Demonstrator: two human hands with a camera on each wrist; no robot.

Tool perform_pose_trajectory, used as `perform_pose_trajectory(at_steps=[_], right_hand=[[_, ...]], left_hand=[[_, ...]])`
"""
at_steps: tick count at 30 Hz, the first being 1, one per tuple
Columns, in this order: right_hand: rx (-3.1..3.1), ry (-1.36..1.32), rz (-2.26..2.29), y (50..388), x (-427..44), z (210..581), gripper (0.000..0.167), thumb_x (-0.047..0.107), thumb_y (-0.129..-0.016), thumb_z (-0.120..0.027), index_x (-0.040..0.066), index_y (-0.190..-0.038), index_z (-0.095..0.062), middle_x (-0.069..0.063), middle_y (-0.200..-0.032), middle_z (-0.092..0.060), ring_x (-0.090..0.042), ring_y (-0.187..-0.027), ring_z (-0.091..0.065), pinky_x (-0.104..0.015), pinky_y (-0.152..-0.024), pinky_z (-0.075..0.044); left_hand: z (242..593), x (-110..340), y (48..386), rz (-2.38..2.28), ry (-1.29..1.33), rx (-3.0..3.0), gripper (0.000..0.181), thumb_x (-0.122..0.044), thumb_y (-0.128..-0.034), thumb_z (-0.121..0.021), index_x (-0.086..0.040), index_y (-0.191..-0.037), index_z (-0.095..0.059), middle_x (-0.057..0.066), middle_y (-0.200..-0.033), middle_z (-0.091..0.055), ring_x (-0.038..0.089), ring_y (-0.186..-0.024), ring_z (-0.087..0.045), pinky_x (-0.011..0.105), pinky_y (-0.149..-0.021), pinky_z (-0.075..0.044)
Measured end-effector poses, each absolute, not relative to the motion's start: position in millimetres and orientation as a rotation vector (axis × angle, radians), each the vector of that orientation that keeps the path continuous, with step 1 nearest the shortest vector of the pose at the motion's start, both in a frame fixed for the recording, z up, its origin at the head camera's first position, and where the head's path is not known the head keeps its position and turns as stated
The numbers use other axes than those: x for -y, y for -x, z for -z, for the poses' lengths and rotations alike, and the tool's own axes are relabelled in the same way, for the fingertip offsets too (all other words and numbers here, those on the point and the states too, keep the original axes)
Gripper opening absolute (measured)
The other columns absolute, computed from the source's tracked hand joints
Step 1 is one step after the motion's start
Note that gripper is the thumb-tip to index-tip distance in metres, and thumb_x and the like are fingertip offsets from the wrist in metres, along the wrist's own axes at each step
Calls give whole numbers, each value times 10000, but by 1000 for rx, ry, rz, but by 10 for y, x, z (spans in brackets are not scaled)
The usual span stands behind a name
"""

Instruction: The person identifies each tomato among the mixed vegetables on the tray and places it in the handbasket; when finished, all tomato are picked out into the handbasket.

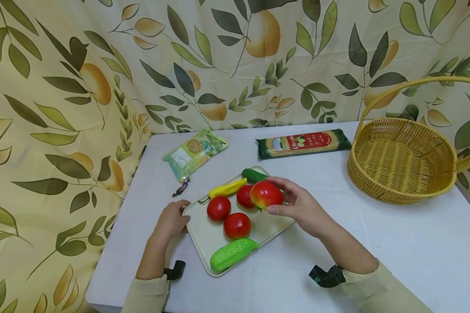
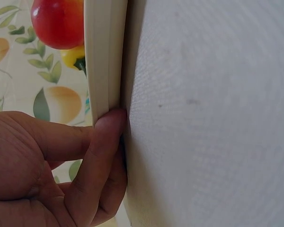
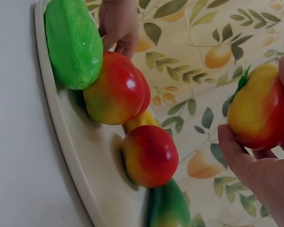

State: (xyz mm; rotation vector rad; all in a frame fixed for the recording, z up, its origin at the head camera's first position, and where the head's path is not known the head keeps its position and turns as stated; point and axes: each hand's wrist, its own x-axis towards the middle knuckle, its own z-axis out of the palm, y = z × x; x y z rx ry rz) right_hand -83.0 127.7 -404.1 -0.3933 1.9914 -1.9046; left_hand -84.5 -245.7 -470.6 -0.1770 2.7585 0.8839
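My left hand (image 1: 173, 220) grips the left rim of a cream tray (image 1: 199, 238); the left wrist view shows its fingers pinching the edge. In my right hand (image 1: 303, 208) is a red and yellow tomato (image 1: 266, 195), lifted over the tray's right side, its green stem showing in the right wrist view. On the tray lie three more tomatoes: one at the left (image 1: 219, 208), one in front (image 1: 236, 225) and one partly behind the held tomato (image 1: 244, 196). A yellow chili pepper (image 1: 228, 188), a dark green cucumber-like vegetable (image 1: 253, 175) and a bright green, bumpy vegetable (image 1: 233, 254) lie there too.
Behind the tray lie a green snack bag (image 1: 196, 153) and a long green and gold packet (image 1: 303, 144). A small wrapped candy (image 1: 181, 187) is left of the tray. At the right stands a yellow wicker basket (image 1: 401, 193). A patterned curtain (image 1: 227, 69) borders the white table.
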Motion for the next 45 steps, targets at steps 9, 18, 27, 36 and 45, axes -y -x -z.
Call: perform_pose_trajectory(at_steps=[9,18,27,36,45], right_hand=[[-2005,385,1890,867,-1304,4016,718,117,-870,-787,93,-1496,-436,-125,-1463,-455,-380,-1293,-481,-346,-881,-550],[-2019,381,1886,902,-1356,3974,714,120,-879,-779,102,-1500,-429,-130,-1472,-437,-381,-1297,-483,-340,-877,-550],[-2049,377,1875,932,-1399,3895,718,141,-887,-775,88,-1506,-415,-134,-1470,-432,-367,-1289,-477,-319,-877,-547],[-2039,373,1904,963,-1439,3879,712,115,-889,-769,96,-1507,-415,-133,-1470,-426,-361,-1281,-474,-312,-889,-541],[-2012,365,1916,981,-1470,3877,722,101,-887,-769,89,-1509,-403,-137,-1493,-402,-362,-1305,-460,-321,-897,-538]], left_hand=[[4705,2464,856,-884,183,-2756,449,-17,-880,-699,-20,-1322,-616,179,-1020,-630,191,-658,-591,322,-626,-461],[4700,2454,871,-882,196,-2737,455,-24,-891,-701,-36,-1336,-612,172,-1024,-617,189,-637,-575,322,-613,-454],[4691,2449,880,-905,193,-2727,454,-21,-899,-689,-32,-1345,-604,188,-1049,-613,170,-561,-586,314,-598,-464],[4696,2452,881,-918,212,-2720,451,-27,-899,-684,-34,-1342,-606,190,-1043,-605,176,-542,-591,307,-569,-465],[4715,2457,852,-916,203,-2728,446,-23,-892,-692,-25,-1331,-612,177,-1014,-596,163,-535,-590,311,-593,-463]])
